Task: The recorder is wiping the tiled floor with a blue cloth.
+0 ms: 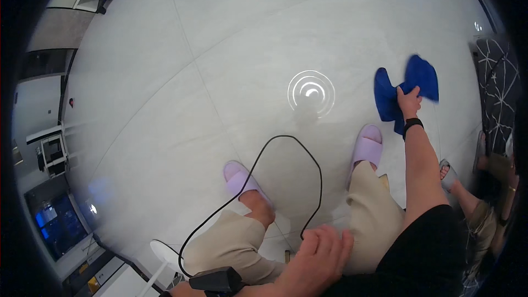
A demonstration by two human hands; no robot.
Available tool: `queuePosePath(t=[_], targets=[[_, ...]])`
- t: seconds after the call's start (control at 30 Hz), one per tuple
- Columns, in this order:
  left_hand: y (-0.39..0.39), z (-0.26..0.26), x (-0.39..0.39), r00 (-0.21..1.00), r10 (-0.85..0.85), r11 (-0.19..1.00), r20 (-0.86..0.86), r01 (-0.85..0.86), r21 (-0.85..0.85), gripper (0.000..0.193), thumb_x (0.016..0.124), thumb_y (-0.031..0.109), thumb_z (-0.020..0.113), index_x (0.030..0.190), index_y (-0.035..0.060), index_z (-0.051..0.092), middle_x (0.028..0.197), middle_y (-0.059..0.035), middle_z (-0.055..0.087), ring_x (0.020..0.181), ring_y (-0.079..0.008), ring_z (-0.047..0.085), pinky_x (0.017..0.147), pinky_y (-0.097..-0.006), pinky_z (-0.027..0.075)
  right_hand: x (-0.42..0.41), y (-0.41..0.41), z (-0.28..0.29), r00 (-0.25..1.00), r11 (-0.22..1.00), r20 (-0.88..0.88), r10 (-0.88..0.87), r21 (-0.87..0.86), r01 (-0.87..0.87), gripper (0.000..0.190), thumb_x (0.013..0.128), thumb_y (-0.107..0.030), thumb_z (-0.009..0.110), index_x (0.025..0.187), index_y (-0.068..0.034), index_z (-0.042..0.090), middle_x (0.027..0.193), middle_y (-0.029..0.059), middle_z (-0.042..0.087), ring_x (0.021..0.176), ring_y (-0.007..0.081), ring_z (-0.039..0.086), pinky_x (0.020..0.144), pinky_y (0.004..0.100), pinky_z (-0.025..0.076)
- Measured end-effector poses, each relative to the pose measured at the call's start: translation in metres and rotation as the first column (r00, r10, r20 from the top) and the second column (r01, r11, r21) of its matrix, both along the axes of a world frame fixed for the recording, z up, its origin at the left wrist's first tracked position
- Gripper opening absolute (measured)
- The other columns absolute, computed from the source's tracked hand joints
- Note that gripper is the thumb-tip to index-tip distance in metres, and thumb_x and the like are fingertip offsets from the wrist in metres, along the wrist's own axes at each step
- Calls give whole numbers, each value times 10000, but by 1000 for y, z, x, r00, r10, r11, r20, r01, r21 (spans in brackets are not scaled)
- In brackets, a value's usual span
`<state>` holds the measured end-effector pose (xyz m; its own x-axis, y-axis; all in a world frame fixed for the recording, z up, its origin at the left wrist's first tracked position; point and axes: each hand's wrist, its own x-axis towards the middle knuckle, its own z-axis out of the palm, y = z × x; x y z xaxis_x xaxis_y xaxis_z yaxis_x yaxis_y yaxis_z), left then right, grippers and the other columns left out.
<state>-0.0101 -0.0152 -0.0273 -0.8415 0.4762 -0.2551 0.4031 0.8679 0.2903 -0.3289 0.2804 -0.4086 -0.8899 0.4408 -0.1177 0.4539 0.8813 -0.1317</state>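
Note:
My right hand (409, 101) reaches out past my foot and grips a piece of blue cloth (423, 75) by its middle. Its two sides flare out around my fingers over the pale tiled floor (247, 90). A dark band (412, 123) circles that wrist. Low in the view, my left hand (319, 251) hangs in front of my thigh, back of the hand up, fingers bent. Its palm is hidden. A black cable (317, 167) loops from the black device (216, 280) strapped by my left wrist and disappears at my left fingers.
My feet stand apart in lilac slippers (368, 148). On the right sits another person, whose grey slipper (447, 175) shows beside dark patterned upholstery (497, 90). A round white base on a stem (163, 251) stands at lower left, near white drawers (109, 270).

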Motion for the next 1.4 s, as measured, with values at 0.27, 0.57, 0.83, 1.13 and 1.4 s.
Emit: queuePosePath(t=[0.27,0.57,0.83,1.13,1.4], targets=[[-13,-6,5,993,-76,996,-86,72,-49,389,840,190,549,1202,60,607,956,-165,608,771,-232,575,697,-363,467,-25,-175,6,907,904,-42,419,-77,-421,684,756,-128,645,1374,-57,361,1343,315,423,1222,461,473,1001,570,409],[3,5,1,993,-114,987,1,114,-117,383,918,124,484,1283,24,542,1097,-221,567,984,-303,544,840,-396,420,188,-328,30,-79,-125,-177,981,-263,-957,569,879,-108,498,1424,-259,439,1491,169,365,1162,357,498,857,499,452],[15,2,-11,997,-76,997,-16,76,-23,363,905,149,510,1235,15,582,1062,-211,587,976,-301,548,837,-389,418,133,-230,45,-288,-397,-312,905,-382,-835,377,882,-190,537,1233,-308,606,1383,89,516,1201,320,529,924,538,441],[4,-3,-10,998,-66,998,-2,66,-24,373,885,169,511,1211,4,590,1057,-214,605,983,-318,561,851,-399,428,-21,-14,4,978,979,-61,201,57,-198,596,803,-116,545,1386,-197,451,1405,229,422,1225,443,470,980,582,426],[-3,-3,-2,999,2,998,-36,-4,-69,355,871,183,526,1171,2,588,1004,-189,598,938,-298,561,801,-388,430,-59,-127,2,961,958,64,270,-120,-261,418,850,-196,540,1261,-131,577,1375,209,475,1327,373,408,1016,579,355]])
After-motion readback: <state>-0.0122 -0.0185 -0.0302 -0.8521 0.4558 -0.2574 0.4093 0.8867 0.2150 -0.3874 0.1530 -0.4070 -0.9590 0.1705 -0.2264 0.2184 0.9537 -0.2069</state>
